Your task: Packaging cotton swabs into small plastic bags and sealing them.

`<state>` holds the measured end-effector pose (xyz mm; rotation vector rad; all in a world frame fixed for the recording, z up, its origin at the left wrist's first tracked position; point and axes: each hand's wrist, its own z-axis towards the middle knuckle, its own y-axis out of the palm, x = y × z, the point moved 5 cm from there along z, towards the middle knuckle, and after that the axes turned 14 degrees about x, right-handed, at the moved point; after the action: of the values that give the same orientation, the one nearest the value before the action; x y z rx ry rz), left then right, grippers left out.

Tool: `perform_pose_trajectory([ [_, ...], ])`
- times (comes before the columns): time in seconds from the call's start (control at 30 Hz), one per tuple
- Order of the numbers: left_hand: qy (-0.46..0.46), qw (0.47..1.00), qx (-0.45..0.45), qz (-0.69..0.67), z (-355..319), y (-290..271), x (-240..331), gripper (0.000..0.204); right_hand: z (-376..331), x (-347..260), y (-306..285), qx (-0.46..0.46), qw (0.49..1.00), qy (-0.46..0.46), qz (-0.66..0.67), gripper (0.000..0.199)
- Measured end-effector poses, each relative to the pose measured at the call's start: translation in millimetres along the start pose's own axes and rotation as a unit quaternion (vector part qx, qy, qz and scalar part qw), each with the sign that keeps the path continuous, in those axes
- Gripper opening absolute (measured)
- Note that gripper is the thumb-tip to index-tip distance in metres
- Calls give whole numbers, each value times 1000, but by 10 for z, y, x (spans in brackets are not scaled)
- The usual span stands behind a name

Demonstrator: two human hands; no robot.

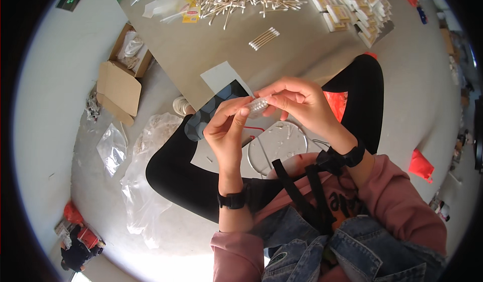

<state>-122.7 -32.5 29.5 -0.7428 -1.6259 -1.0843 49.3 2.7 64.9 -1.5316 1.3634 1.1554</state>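
Item: small clear plastic piece (258, 106), shiny, bumpy | Location: between left hand (227, 125) and right hand (303, 102) | Grip: both pinch it, fingertips | Writing: yellow packet labels (340, 14), too small to read from here

Bright below, black at the rim

Burnt out to white on the smooth, pale grey floor (166, 259) at seven o'clock. Glinting off the clear, crumpled plastic bag (113, 149) at nine. Curved by fisheye, softly blurred toward three, blackened around the edges.
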Motion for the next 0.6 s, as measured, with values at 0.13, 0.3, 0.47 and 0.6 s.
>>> perform_pose_trajectory([
  [0.13,-27,999,-27,-26,-52,92,133,21,-52,-62,-10,26,998,-46,14,17],
  [0.3,-5,999,-33,-9,-69,118,211,26,-108,-173,-8,30,994,-105,5,16],
  [0.47,41,998,-40,-2,-90,72,185,21,-143,-244,15,30,991,-129,10,16],
  [0.6,29,999,-37,-5,-98,98,200,21,-132,-235,11,22,990,-136,-12,13],
])
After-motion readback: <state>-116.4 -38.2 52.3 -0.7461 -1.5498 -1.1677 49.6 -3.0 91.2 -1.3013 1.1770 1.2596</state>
